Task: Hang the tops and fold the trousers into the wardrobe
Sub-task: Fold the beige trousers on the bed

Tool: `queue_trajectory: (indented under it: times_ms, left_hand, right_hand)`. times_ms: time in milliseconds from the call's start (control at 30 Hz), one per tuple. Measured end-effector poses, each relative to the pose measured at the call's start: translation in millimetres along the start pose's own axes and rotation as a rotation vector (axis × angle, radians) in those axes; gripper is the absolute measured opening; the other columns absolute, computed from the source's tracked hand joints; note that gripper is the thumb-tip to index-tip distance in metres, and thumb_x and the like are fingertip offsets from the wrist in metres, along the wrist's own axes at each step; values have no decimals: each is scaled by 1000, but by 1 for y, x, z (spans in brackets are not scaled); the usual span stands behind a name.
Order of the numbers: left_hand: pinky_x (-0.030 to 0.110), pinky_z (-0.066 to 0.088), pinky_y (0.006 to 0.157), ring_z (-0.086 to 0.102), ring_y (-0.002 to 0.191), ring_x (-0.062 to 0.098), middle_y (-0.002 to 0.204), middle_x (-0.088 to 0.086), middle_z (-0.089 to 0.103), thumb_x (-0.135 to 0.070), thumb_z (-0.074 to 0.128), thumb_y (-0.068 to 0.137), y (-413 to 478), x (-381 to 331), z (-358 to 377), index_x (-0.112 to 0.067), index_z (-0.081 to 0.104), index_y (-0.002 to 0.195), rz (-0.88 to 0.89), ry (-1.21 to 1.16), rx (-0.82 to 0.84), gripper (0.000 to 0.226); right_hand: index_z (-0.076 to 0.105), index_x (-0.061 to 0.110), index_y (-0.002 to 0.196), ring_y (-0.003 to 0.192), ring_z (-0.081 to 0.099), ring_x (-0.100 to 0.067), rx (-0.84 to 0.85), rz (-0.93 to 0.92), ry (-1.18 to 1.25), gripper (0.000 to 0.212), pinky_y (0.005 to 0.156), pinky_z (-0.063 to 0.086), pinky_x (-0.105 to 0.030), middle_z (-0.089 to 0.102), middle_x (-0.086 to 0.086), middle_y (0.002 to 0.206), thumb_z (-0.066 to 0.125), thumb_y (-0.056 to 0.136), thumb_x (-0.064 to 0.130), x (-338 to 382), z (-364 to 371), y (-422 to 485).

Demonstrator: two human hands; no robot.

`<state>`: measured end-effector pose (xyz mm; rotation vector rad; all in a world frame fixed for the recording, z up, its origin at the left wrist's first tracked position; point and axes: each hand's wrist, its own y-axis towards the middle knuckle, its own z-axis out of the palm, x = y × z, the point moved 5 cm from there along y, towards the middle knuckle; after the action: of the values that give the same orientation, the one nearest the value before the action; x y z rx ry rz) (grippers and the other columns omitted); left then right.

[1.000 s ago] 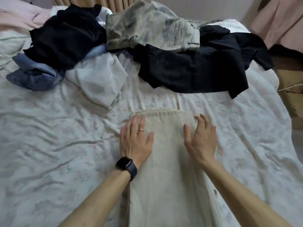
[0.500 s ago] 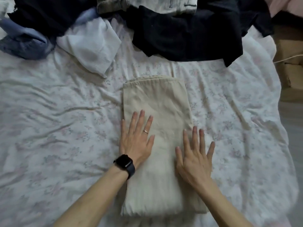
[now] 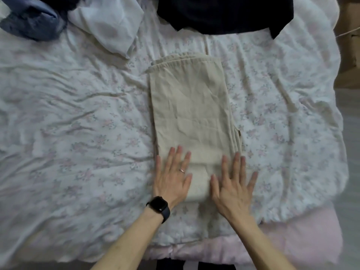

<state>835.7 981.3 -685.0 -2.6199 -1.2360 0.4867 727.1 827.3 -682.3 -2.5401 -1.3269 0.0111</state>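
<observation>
Two flat, spread hands, left hand (image 3: 171, 177) and right hand (image 3: 232, 185), are pressing the near end of the folded beige trousers (image 3: 190, 106) lying mid-bed on the floral sheet (image 3: 78, 133) (folding step, seemingly), so another fold or lifting toward the wardrobe is probably coming.

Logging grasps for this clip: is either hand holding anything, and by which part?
Nothing is held: left hand and right hand lie flat, fingers straight, pressing the near end of the folded beige trousers.

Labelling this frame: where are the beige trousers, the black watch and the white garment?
beige trousers (image 3: 191, 106), head view, middle of top layer.
black watch (image 3: 158, 204), head view, its face.
white garment (image 3: 111, 24), head view, crumpled middle.
</observation>
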Motion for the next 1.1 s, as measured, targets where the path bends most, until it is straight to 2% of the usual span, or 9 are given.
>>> queue_trajectory:
  times_ms: [100,233,367,467,533,600,767,1000,1100]
  left_hand:
    - [53,0,121,-6,154,19,168,-3,0,-53,26,101,-23,-2,21,-35,7,160,67,7,85,65]
    - [55,-18,117,-29,147,8,163,-10,-24,-54,8,101,-28,32,40,-34,-8,158,16,117,203,63]
    - [54,-9,121,-8,154,19,168,2,-3,-52,21,102,-41,19,29,-23,8,160,27,75,120,66]
    - [56,11,119,19,152,25,166,7,13,-50,38,98,-74,6,30,-18,22,158,237,93,78,71]
    - [55,18,119,24,151,27,165,8,19,-39,54,90,-91,5,38,-17,26,158,312,137,98,76]
    - [52,19,122,22,151,31,164,12,21,-26,64,83,-95,10,43,-16,22,158,187,120,135,86]
    - [43,-6,123,-10,153,31,162,10,-22,-22,37,100,-72,21,62,-14,-25,152,74,160,207,81]
    - [42,14,123,13,154,28,166,11,15,-38,41,104,-63,21,65,-12,11,159,68,148,159,68]
    - [42,14,123,9,154,29,167,10,10,-39,28,109,-61,23,64,-11,3,160,97,252,224,63]
  right_hand:
    - [23,31,160,156,9,-23,-10,-191,-9,66,122,4,-60,10,-6,170,36,99,53,14,10,-10]
    - [14,37,161,156,0,-14,145,-200,-130,67,121,3,-63,0,6,170,30,100,59,-19,26,-9]
    - [9,26,162,157,-4,-20,85,-116,-97,74,122,-4,-59,-1,-4,170,30,100,59,-26,16,-28]
    - [20,19,161,156,9,-25,-12,-304,-62,78,123,6,-59,11,-8,169,44,97,56,-20,14,-63]
    - [24,22,161,156,14,-26,-12,-441,-73,78,123,14,-58,14,-7,169,58,93,40,-21,20,-80]
    - [26,25,160,155,16,-27,-4,-451,-103,81,122,18,-56,17,-7,168,59,87,17,-28,25,-85]
    - [33,27,158,149,34,-29,-5,-431,-157,80,119,28,-53,31,-8,164,50,82,5,-38,34,-62]
    - [44,24,153,138,48,-28,-18,-444,-167,66,111,38,-48,45,-6,156,50,88,10,-37,39,-51]
    - [58,17,142,129,58,-30,-35,-466,-125,58,101,50,-48,57,-9,145,37,88,11,-31,24,-53]
